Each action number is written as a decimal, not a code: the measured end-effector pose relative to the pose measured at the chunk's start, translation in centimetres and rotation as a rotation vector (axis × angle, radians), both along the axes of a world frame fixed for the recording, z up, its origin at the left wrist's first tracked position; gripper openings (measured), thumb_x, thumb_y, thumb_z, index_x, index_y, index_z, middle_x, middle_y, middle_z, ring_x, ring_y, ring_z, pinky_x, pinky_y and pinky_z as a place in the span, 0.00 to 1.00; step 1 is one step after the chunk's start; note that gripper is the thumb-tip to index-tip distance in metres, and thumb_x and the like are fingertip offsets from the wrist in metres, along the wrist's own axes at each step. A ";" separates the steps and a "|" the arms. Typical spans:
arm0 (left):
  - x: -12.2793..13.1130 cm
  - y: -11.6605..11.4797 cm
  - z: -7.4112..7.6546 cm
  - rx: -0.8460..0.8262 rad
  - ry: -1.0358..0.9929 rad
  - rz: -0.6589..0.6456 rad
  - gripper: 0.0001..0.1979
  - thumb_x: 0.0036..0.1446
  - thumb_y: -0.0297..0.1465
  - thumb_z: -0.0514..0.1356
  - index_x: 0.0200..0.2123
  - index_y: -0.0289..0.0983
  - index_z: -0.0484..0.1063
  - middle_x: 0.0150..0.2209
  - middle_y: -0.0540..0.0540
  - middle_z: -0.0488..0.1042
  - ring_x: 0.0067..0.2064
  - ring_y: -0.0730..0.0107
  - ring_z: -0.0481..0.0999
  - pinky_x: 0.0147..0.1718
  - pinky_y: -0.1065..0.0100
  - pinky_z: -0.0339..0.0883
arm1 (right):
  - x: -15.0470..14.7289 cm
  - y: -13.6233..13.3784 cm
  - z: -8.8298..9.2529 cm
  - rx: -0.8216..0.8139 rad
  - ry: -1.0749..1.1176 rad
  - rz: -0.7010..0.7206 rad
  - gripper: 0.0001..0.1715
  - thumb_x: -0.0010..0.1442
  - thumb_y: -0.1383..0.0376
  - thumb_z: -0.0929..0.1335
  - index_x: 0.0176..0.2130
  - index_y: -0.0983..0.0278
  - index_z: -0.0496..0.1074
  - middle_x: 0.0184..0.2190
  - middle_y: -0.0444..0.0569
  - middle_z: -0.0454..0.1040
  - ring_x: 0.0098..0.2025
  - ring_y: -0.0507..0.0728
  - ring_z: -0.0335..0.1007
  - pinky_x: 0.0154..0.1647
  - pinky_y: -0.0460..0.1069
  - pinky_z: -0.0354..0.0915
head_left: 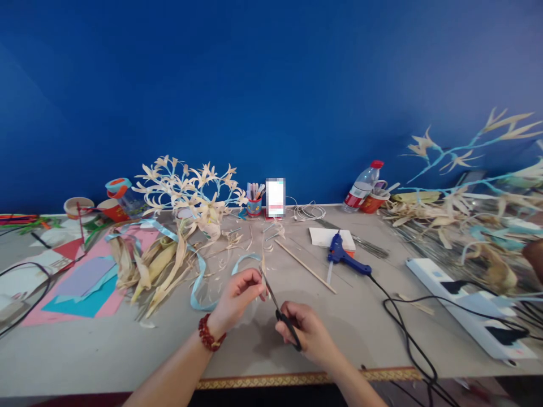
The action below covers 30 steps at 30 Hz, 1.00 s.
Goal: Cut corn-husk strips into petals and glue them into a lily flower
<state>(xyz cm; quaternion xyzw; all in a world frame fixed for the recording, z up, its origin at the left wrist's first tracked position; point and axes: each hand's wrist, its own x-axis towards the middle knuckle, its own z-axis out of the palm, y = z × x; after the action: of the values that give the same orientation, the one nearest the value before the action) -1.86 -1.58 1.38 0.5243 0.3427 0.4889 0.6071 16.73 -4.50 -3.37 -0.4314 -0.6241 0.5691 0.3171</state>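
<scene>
Head view: the glue gun (345, 257) lies on the table (127, 350), and everything here is placed from it. Below and to its left, near the table's front edge, the left hand (237, 297) has its fingers (254, 280) pinched tight on a thin husk strip (263, 267) that stands about upright. A red bead bracelet (207, 333) sits on that wrist.

Just right of that hand, still below and left of the glue gun, the right hand (307, 333) has its fingers curled closed through the black handles of the scissors (278, 308). The blades slant up to the left and meet the husk strip at the left fingertips.

A wooden stick (305, 265) lies just left of the glue gun. Farther left are a blue ribbon (199, 282), a heap of corn husks (156, 271) and coloured paper sheets (85, 282). A power strip (462, 305) lies to the glue gun's right, and a water bottle (362, 186) stands behind it by the wall.
</scene>
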 end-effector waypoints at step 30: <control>0.5 0.1 -1.3 -0.188 -0.086 -0.014 0.11 0.52 0.35 0.66 0.31 0.35 0.68 0.24 0.51 0.71 0.24 0.76 0.67 0.26 0.73 0.59 | -2.4 3.0 3.1 -0.093 0.407 -0.232 0.22 0.45 0.56 0.75 0.33 0.62 0.64 0.26 0.40 0.67 0.22 0.48 0.60 0.18 0.42 0.57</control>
<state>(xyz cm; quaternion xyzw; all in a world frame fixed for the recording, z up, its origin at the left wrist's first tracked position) -1.41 -1.45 0.06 0.4459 0.3570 0.4722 0.6714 14.31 -1.45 -0.30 -0.3908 -0.4666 0.6322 0.4794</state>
